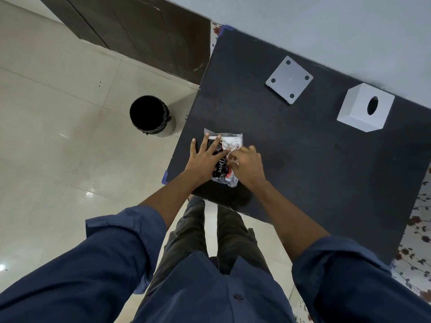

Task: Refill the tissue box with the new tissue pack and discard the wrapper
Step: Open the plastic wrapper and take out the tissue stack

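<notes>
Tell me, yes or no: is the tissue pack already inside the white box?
No, the tissue pack lies on the table under both hands, apart from the white box.

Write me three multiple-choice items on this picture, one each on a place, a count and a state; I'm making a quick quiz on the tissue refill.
1. Where is the bin?
A. on the table
B. on the floor, left of the table
C. under the box

2. How many dark dots mark the white plate?
A. two
B. four
C. six

3. What are the hands doing?
A. both rest on the pack
B. both are on the box
C. one is in the bin

Key: 1 B, it stands on the tiles beside the table edge. 2 B, one dot per corner. 3 A, the left hand lies flat on it and the right hand pinches its wrapper.
</notes>
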